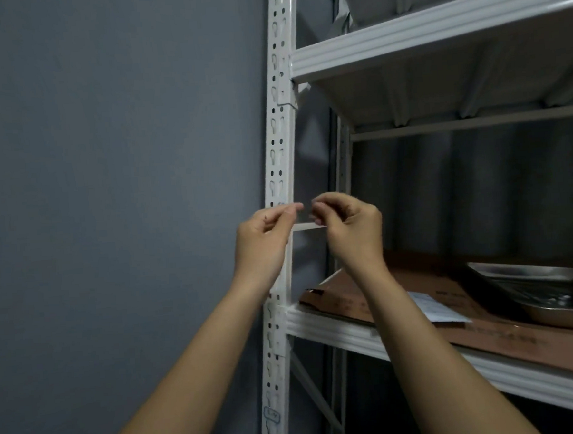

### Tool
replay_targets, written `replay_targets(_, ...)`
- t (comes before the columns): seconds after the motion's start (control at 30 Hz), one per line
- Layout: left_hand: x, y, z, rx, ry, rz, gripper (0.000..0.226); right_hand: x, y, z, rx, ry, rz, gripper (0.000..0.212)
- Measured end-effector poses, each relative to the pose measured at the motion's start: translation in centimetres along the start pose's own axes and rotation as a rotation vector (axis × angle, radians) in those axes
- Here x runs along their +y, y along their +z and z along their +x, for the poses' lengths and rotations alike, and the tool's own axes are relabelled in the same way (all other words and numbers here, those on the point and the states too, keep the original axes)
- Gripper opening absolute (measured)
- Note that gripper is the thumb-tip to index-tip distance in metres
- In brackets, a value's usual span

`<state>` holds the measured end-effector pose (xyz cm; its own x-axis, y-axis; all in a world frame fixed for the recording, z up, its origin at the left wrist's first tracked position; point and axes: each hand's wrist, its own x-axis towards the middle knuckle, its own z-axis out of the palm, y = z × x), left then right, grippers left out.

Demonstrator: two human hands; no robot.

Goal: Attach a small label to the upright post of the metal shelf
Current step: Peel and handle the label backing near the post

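White metal made up the whole shelf, and its upright post (277, 170), punched with rows of holes and keyhole slots, ran top to bottom beside a grey wall (107, 160). In the head view, both hands were raised in front of that post, between the upper shelf beam (434, 26) and the lower one (386, 338). The left hand (266, 238) lay against the post with its thumb and forefinger pinched together near the post's front face; the right hand (349, 226) sat just to the right, fingers curled, tips pinched. Between the two grips something thin and pale, probably the small label (306, 209), seemed to be held, though it was too blurred to make out. A short white strip (309, 227) showed just below the fingertips. On the lower shelf lay flat brown cardboard (434, 295), a white sheet of paper (441, 308) on top of it, and a steel tray (551, 288) to the right. Low on the post sat another small sticker (271, 415).
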<state>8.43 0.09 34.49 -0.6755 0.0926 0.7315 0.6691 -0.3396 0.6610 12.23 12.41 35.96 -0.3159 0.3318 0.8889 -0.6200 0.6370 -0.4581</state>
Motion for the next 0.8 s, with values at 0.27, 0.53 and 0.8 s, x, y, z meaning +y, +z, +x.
replay_targets(0.27, -1.8, 10.4, 0.3, -0.184, -0.016, 0.094, 0.019, 2.8, -10.5, 1.3, 0.009, 0.255, -0.032, 0.019)
replay_targets(0.53, -3.8, 21.7, -1.7, -0.367, -0.215, 0.026, 0.015, 5.2, -21.3, 1.6, 0.005, 0.423, -0.325, 0.014)
replay_targets(0.8, -6.8, 29.1, -3.3, -0.380, -0.250, 0.125, 0.020, 8.0, -28.0, 2.1, -0.157, 0.379, -0.906, 0.010)
